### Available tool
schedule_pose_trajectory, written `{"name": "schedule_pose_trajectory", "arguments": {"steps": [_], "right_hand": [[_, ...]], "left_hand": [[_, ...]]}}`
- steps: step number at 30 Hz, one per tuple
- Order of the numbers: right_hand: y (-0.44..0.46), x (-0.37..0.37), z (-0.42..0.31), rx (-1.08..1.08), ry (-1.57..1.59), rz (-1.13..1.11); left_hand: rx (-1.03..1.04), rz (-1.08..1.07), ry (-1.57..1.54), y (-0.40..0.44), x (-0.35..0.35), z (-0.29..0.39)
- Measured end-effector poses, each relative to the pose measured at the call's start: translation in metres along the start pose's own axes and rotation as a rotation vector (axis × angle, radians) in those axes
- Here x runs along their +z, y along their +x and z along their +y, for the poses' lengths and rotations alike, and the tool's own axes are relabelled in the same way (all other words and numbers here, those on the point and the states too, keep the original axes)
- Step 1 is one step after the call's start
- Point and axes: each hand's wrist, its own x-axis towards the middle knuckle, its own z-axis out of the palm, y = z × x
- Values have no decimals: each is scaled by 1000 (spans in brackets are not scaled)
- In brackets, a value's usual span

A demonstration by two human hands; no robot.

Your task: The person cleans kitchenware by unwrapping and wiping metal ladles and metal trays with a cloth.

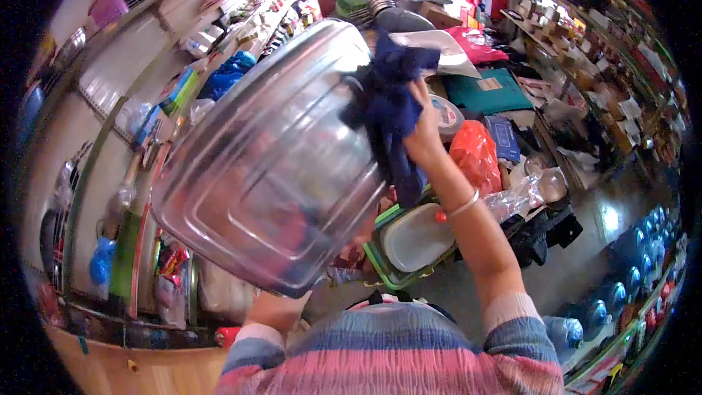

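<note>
A large clear plastic container (270,168) is tilted up in front of me, its ribbed face toward the camera. My right hand (422,121) presses a dark blue cloth (395,102) against the container's upper right edge, fingers wrapped round the cloth. The left forearm (278,312) reaches up behind the container's lower edge. My left hand is hidden behind the container, seen only as a blur through the plastic. Just below the cloth lies a green-rimmed tray (387,267) with a whitish lid (419,238) in it.
An orange-red bag (475,153), a blue box (502,137) and a teal folder (486,91) lie right of my right hand. Packed shelves (621,66) line the right side, with large blue bottles (596,314) below. More shelves (110,139) stand at left.
</note>
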Motion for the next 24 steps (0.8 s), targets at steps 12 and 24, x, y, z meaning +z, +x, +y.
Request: {"name": "schedule_pose_trajectory", "arguments": {"steps": [12,24], "right_hand": [[-65,-18,35,408,-407,-261],[-110,26,-4,588,-56,-256]], "left_hand": [[-12,-45,-55,-4,4,-26],[89,104,-38,-10,-11,-14]]}}
